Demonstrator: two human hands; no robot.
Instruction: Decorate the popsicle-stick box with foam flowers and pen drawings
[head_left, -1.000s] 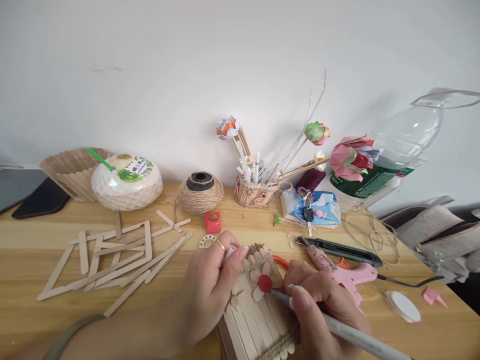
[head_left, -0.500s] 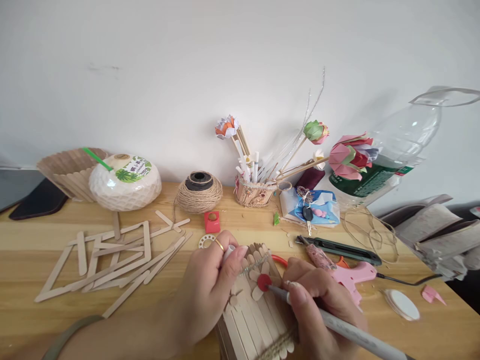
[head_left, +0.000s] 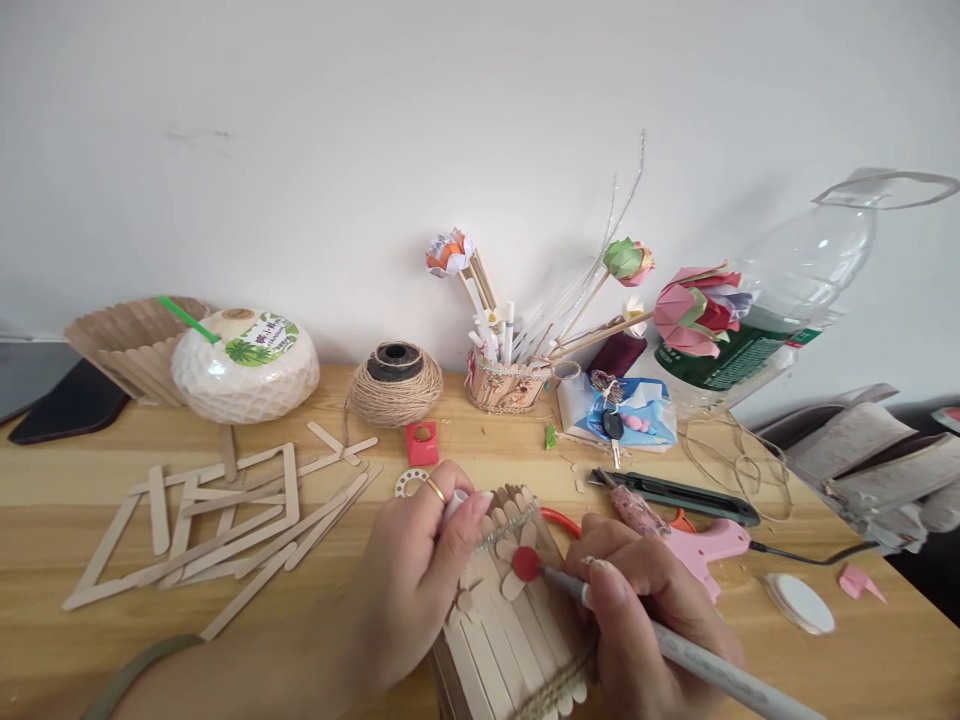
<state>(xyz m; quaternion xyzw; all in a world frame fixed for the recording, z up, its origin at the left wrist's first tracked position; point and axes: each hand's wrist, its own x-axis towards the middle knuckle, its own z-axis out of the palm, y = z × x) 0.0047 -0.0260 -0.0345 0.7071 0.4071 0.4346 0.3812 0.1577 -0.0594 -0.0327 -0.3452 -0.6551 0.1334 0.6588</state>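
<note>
My right hand (head_left: pixel 652 610) is closed around a grey-white marker pen (head_left: pixel 705 662), its tip at the right edge of a red flower centre (head_left: pixel 526 564). That disc sits among pale wooden petals on a box made of craft sticks (head_left: pixel 495 650), tilted toward me. My left hand (head_left: pixel 420 570) grips the box's upper left side, with a white cap (head_left: pixel 454 503) between thumb and forefinger. A smaller, unpainted wooden flower (head_left: pixel 466 601) lies on the box near my left thumb. Twine (head_left: pixel 551 690) bands the lower end and a silvery trim the upper end.
Loose craft sticks (head_left: pixel 225 520) spread on the left. Behind stand a twine spool (head_left: pixel 396 385), a wrapped coconut (head_left: pixel 244 370) and a small holder (head_left: pixel 510 388) with paper flowers. A pink glue gun (head_left: pixel 705 548), a utility knife (head_left: pixel 690 498) and white discs (head_left: pixel 801 603) lie on the right.
The marker tip has shifted slightly from on the red disc toward its right edge, and my right hand has turned a little. The whole view has drifted slightly; my left hand keeps its hold.
</note>
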